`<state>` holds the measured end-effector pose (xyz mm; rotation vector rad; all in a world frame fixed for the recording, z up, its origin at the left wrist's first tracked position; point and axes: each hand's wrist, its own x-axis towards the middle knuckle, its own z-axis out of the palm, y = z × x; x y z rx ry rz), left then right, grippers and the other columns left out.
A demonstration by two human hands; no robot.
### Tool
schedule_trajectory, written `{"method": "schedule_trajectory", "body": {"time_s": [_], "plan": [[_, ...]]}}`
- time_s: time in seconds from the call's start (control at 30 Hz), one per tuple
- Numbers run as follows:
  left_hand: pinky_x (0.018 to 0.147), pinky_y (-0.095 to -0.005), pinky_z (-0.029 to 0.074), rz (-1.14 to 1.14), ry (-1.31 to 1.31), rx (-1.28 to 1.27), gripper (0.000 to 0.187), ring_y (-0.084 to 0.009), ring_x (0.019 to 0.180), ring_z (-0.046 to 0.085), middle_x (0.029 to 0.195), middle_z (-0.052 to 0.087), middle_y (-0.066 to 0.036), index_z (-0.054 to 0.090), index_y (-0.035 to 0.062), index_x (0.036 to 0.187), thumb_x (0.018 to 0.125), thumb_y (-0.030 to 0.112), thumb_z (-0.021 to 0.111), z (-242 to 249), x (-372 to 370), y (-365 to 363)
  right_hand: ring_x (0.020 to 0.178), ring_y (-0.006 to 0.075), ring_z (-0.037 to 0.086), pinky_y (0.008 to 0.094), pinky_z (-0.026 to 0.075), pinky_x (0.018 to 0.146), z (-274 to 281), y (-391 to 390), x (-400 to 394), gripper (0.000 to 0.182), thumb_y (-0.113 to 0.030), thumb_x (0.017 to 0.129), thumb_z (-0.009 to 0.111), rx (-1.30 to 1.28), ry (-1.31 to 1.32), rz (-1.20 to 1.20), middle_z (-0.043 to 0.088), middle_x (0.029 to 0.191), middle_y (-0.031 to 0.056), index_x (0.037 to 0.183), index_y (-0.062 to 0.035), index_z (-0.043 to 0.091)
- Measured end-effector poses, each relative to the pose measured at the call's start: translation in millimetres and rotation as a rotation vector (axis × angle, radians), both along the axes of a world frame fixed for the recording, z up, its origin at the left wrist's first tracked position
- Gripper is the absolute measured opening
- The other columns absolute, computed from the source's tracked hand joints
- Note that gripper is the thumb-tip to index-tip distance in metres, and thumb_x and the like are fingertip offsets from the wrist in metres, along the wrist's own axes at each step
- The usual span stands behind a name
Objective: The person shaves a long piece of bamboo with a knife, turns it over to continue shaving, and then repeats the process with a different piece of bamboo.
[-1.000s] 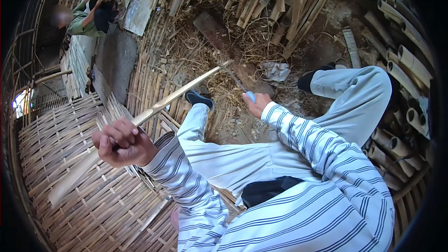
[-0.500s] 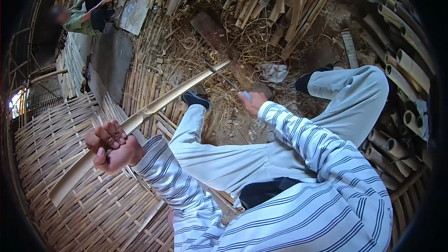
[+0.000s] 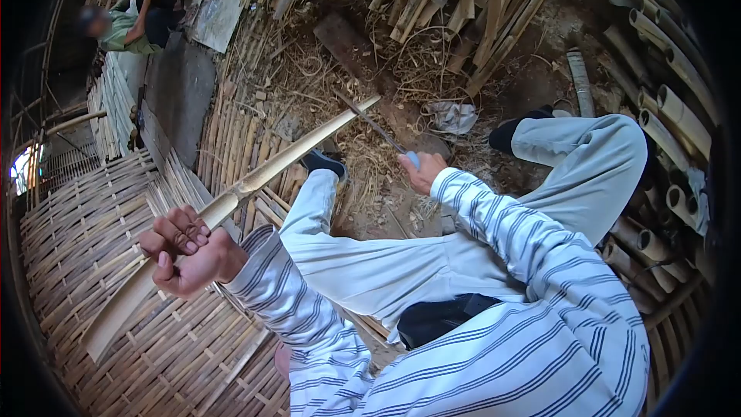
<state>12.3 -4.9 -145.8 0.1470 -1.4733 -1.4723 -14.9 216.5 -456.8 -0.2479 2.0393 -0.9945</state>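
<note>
Left hand (image 3: 189, 251) at lower left grips my bamboo strip (image 3: 255, 179) closed-fisted; right hand (image 3: 422, 173) at centre clamps my knife (image 3: 378, 129), blade meeting strip tip.

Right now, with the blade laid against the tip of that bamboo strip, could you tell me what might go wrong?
1. The thin dark knife blade in the right hand meets the far tip of the long pale split bamboo strip; a slip could send it toward the outstretched leg in light trousers just below.
2. The left hand grips the strip well short of its far tip, so that end may flex or twist under the cut.
</note>
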Motion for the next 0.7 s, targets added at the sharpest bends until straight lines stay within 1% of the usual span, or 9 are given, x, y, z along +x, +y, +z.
{"method": "schedule_trajectory", "body": {"time_s": [0.03,0.1,0.13,0.27,0.43,0.53,0.57,0.63,0.7], "plan": [[0.035,-0.0212,0.018,-0.004,0.002,0.01,0.021,-0.0072,0.035,0.018,0.045,0.023,0.001,0.025,0.0147,0.058,0.069,0.026,0.039,-0.5,-1.9,0.5,0.082,0.046,0.061,0.0475,0.048,0.08,15.3,2.2,-5.9,0.06,-0.051,0.092,0.038,-0.025,-0.018,0.03,0.064,0.079,0.0266,0.094,0.0029,0.065],[0.035,-0.021,0.018,0.01,0.002,0.001,0.02,-0.0074,0.035,0.018,0.045,0.023,0.002,0.025,0.0149,0.058,0.07,0.025,0.038,0.8,-4.5,4.4,0.08,0.0449,0.062,0.0479,0.049,0.078,65.7,-1.1,9.6,0.059,-0.052,0.092,0.039,-0.256,0.064,-0.068,0.063,0.075,0.026,0.099,0.0019,0.063],[0.035,-0.021,0.018,0.023,-0.001,-0.007,0.02,-0.0075,0.035,0.018,0.045,0.023,0.002,0.025,0.015,0.058,0.07,0.025,0.038,1.2,-6.4,3.7,0.079,0.0441,0.063,0.0481,0.05,0.076,85.5,-3.4,18.6,0.057,-0.052,0.091,0.041,-0.265,0.013,-0.025,0.063,0.074,0.0256,0.1,0.0006,0.061],[0.035,-0.0208,0.018,0.154,-0.008,-0.011,0.022,-0.0074,0.035,0.017,0.044,0.023,0.002,0.024,0.0157,0.056,0.071,0.025,0.037,1.5,-19.0,9.6,0.075,0.0426,0.064,0.0485,0.051,0.073,100.3,-9.0,39.0,0.052,-0.051,0.09,0.047,-0.301,0.029,0.021,0.063,0.076,0.0267,0.099,-0.0023,0.06],[0.034,-0.0207,0.017,0.12,-0.02,-0.026,0.022,-0.0074,0.034,0.016,0.043,0.022,0.003,0.024,0.0161,0.057,0.072,0.025,0.036,3.0,-16.0,6.2,0.078,0.0451,0.063,0.0465,0.05,0.078,11.0,-11.9,17.3,0.054,-0.051,0.09,0.046,-0.098,0.029,-0.154,0.064,0.08,0.0278,0.092,-0.001,0.064],[0.033,-0.0208,0.017,0.147,-0.006,-0.017,0.023,-0.0072,0.034,0.016,0.043,0.022,0.003,0.024,0.0157,0.057,0.073,0.027,0.037,6.9,-20.3,16.2,0.084,0.0451,0.062,0.0459,0.049,0.082,-3.4,-13.9,9.4,0.056,-0.053,0.09,0.043,0.082,0.042,-0.117,0.065,0.086,0.0262,0.089,-0.0011,0.065],[0.033,-0.0208,0.017,0.158,-0.003,-0.006,0.023,-0.0072,0.034,0.016,0.043,0.022,0.003,0.024,0.0156,0.057,0.073,0.027,0.037,4.3,-21.4,18.6,0.073,0.0444,0.062,0.0471,0.048,0.078,-4.4,-14.9,16.6,0.054,-0.049,0.092,0.043,-0.122,-0.019,-0.105,0.064,0.077,0.0242,0.085,0.0008,0.063],[0.033,-0.0211,0.019,0.159,0.021,-0.029,0.022,-0.0077,0.034,0.017,0.043,0.023,0.002,0.025,0.0155,0.056,0.073,0.025,0.036,3.4,-24.8,13.7,0.068,0.0439,0.062,0.0476,0.049,0.071,53.6,-15.9,29.9,0.052,-0.049,0.093,0.043,-0.269,0.108,-0.172,0.063,0.07,0.0233,0.09,-0.0003,0.061],[0.034,-0.0213,0.019,0.117,0.006,-0.002,0.023,-0.008,0.035,0.017,0.044,0.023,0.002,0.024,0.0159,0.055,0.072,0.025,0.036,3.7,-25.8,8.5,0.064,0.0428,0.062,0.0476,0.049,0.064,91.2,-14.5,31.0,0.049,-0.048,0.093,0.044,-0.287,0.092,0.0,0.061,0.065,0.0233,0.094,-0.001,0.058]]}}
